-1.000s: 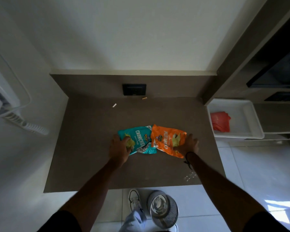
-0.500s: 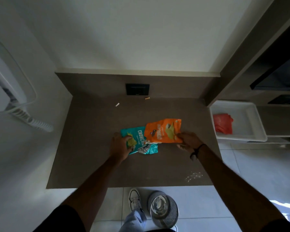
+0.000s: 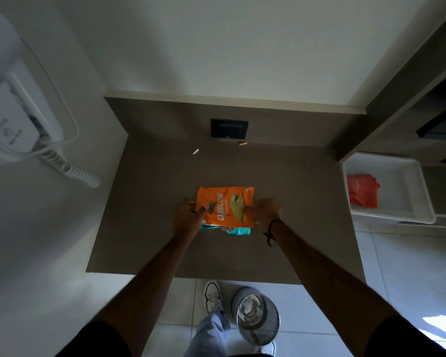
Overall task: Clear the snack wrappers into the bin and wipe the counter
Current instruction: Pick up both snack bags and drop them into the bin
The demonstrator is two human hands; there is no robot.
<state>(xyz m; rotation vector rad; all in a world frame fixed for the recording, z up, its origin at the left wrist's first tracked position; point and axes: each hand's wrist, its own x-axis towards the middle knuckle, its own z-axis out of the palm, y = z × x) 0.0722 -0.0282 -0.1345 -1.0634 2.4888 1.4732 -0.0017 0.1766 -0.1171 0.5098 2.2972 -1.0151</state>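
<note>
**Two wrappers stacked between both hands**

At the middle of the brown matte counter [image 3: 144,202], a crinkled orange foil snack wrapper [image 3: 225,206] lies face up over a teal foil snack wrapper [image 3: 238,230], of which only a strip along the near edge shows. The left hand [image 3: 188,219] grips the left edge of the stack, fingers curled over the orange wrapper's border; whether it also pinches the teal one underneath cannot be told. The right hand [image 3: 267,211] has its fingers closed on the right edge of the orange wrapper, with a thin dark cord bracelet [image 3: 271,229] around the wrist. Both forearms reach in from the near edge of the counter.

Farther back on the counter, two small scraps lie well apart from the wrappers: a short white stub [image 3: 195,151] to the left and a short tan stub [image 3: 242,143] just below the black rectangular wall socket [image 3: 229,128] set in the brown upstand.

On the floor just beside the counter's near edge stands a round grey bin with a shiny metal swing lid [image 3: 258,320], next to the person's white sneaker [image 3: 211,296] and pale trouser leg.

To the right of the counter, a white rectangular plastic tray [image 3: 402,202] holds a folded red cloth [image 3: 363,190] at its left side. On the left wall hangs a white wall-mounted hair dryer with a coiled cord [image 3: 23,124].
</note>
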